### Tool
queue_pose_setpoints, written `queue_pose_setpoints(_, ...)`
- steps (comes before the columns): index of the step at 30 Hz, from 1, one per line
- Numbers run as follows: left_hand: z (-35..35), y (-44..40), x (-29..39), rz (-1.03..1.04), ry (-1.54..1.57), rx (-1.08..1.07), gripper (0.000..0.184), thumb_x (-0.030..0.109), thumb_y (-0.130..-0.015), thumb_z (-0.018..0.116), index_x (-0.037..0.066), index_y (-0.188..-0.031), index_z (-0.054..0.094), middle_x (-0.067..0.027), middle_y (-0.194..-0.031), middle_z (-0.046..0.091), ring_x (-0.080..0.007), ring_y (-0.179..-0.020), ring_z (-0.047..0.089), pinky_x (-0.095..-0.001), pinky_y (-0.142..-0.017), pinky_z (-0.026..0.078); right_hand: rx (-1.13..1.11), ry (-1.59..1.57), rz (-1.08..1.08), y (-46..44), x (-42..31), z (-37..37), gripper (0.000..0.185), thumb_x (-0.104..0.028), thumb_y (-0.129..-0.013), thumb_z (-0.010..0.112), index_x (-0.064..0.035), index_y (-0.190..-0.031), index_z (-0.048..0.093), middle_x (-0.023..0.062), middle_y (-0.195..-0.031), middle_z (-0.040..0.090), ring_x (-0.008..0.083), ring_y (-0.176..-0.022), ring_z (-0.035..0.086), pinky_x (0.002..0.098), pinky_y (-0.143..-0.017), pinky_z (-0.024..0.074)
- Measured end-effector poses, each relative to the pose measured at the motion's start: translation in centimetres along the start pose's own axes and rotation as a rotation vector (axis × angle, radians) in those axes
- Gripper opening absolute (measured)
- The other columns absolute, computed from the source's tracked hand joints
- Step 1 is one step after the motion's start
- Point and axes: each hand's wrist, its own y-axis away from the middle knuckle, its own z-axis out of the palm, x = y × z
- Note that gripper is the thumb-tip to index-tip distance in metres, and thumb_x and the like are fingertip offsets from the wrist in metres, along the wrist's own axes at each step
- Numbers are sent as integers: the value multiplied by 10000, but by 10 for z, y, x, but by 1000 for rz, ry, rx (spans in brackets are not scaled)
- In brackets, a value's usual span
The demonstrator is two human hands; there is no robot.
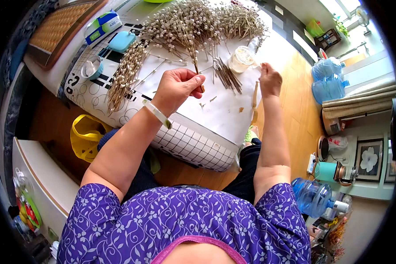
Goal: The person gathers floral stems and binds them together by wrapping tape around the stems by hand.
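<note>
Pinching the budded bunch (194, 53) low on its stems, probably so the heads fan freely beyond its closed fingers, the left hand (177, 90) works opposite the right hand (270, 81), fingers curled in near the tub (242, 60), can't tell around what.

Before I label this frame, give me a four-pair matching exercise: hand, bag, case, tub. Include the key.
Column 1
1. Left hand
2. Bag
3. Case beside the wrapped pack
4. Clear tub

Column 2
A. Pale contents inside
B. Yellow, lower than the tabletop
C. Fingers pinching a brown stem
D. Light blue, on the table

Right pairs: 1-C, 2-B, 3-D, 4-A
</note>
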Motion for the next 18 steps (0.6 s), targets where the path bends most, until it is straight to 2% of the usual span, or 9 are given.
queue_pose_setpoints(1,-1,1,1,0,3,5,173,154,-790,622,-13,-758,592,-79,-643,600,-105,-523,561,-215,-520,486,20,32,-3,3,-8,-16,260,-271,-870,431,-99,-828,621,163,-703,596,338,-651,574,398,-597,459)
queue_pose_setpoints(2,-2,1,1,9,-2,-10,169,153,-788,625,-9,-753,594,-77,-639,600,-104,-523,560,-214,-514,482,44,-46,-2,4,-10,-25,227,-253,-855,492,-70,-832,624,138,-696,621,272,-600,601,354,-564,468)
queue_pose_setpoints(3,-1,1,1,16,-6,-29,165,153,-786,627,-5,-748,597,-76,-635,599,-103,-522,560,-212,-507,477,42,-42,-2,9,-17,-32,227,-253,-855,492,-70,-832,624,138,-696,621,272,-600,601,354,-564,468)
queue_pose_setpoints(5,1,3,-4,15,12,-48,161,147,-782,632,-7,-746,600,-70,-625,597,-97,-515,553,-211,-492,464,-33,-855,246,24,-41,-39,190,-212,-816,582,-28,-829,624,79,-698,633,159,-583,594,293,-539,464)
queue_pose_setpoints(7,4,2,-11,44,-68,-125,166,144,-779,635,-16,-748,599,-65,-623,595,-92,-507,545,-208,-483,455,-171,-1296,221,44,-87,-48,197,-181,-775,645,13,-799,622,28,-695,610,87,-600,545,237,-530,444)
queue_pose_setpoints(9,12,6,-15,29,-101,-156,152,134,-783,630,-14,-761,606,-44,-625,589,-82,-517,538,-205,-482,449,-567,-1127,228,54,-120,-68,184,-185,-788,628,-3,-815,621,5,-677,583,45,-544,474,169,-473,363)
queue_pose_setpoints(11,19,10,-22,37,-120,-192,138,134,-793,619,-3,-774,614,-21,-633,582,-76,-533,532,-203,-491,448,-780,-1179,265,57,-134,-72,164,-162,-772,644,-4,-809,618,-1,-665,570,30,-525,451,168,-444,343)
queue_pose_setpoints(15,22,10,-23,32,-227,-216,141,138,-804,606,-1,-786,620,-13,-646,580,-79,-549,531,-210,-514,451,-814,-1287,361,58,-124,-55,175,-175,-752,668,-12,-770,606,17,-676,586,35,-514,459,171,-423,336)
queue_pose_setpoints(18,21,7,-25,9,-139,-241,126,100,-804,590,-23,-825,610,-45,-687,597,-99,-598,555,-223,-572,470,-758,-1383,409,60,-122,-51,176,-187,-755,665,-26,-755,595,17,-638,567,28,-440,417,169,-364,282)
